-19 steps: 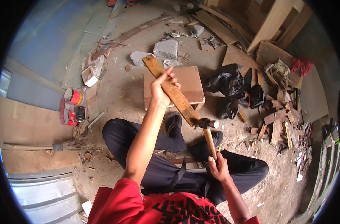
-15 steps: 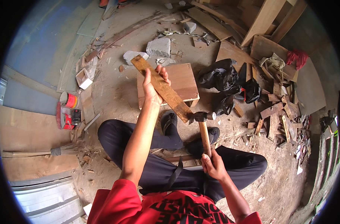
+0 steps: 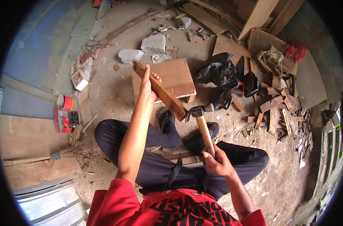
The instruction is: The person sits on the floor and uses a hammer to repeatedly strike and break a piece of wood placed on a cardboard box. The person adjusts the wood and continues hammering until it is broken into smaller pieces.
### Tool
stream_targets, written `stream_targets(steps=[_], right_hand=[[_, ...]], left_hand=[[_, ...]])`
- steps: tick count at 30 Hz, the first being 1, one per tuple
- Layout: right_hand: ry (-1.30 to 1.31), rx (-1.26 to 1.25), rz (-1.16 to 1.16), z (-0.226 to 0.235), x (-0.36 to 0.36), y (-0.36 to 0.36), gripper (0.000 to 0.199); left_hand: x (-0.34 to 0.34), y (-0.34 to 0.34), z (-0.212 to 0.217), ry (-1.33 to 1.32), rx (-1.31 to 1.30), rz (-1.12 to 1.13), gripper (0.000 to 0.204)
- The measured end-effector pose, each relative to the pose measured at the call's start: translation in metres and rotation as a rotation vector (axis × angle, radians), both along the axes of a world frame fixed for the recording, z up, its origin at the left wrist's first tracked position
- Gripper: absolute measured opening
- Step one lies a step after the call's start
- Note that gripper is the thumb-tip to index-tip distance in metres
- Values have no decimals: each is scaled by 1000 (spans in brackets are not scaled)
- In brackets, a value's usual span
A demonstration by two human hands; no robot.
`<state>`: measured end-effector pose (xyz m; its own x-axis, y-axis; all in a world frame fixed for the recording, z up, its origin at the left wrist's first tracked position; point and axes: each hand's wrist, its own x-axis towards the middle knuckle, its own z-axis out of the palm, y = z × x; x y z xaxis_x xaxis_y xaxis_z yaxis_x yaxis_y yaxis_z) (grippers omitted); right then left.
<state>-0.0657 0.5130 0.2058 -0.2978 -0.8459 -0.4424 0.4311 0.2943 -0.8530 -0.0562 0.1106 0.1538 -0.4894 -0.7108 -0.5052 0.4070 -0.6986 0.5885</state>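
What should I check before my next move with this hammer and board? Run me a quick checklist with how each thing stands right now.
1. Left hand has a grip on the wooden board: ok, holding it toward its far end.
2. Right hand has a grip on the hammer: ok, closed around the lower handle.
3. Hammer head away from the left hand: ok, it is by the board's near end.
4. Claw touching the wooden board: cannot tell, they meet in this one view.
5. Gloves on: not ok, both hands are bare.
6. Nails in the wooden board: cannot tell, too small to make out.
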Motion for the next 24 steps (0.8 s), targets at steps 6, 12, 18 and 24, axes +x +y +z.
stream_targets(steps=[6, 12, 18, 24], right_hand=[[-228, 18, 63, -6, 6, -7, 32], [51, -2, 58, -12, 21, -19, 32], [282, -141, -166, -54, 39, -32, 30], [219, -308, -489, -49, 20, -57, 59]], left_hand=[[-13, -5, 0, -146, -76, 46, 34], [2, -22, -5, -135, -182, -40, 41], [12, 9, -17, -187, -78, 39, 53], [26, -33, -76, -46, 71, 197, 38]])
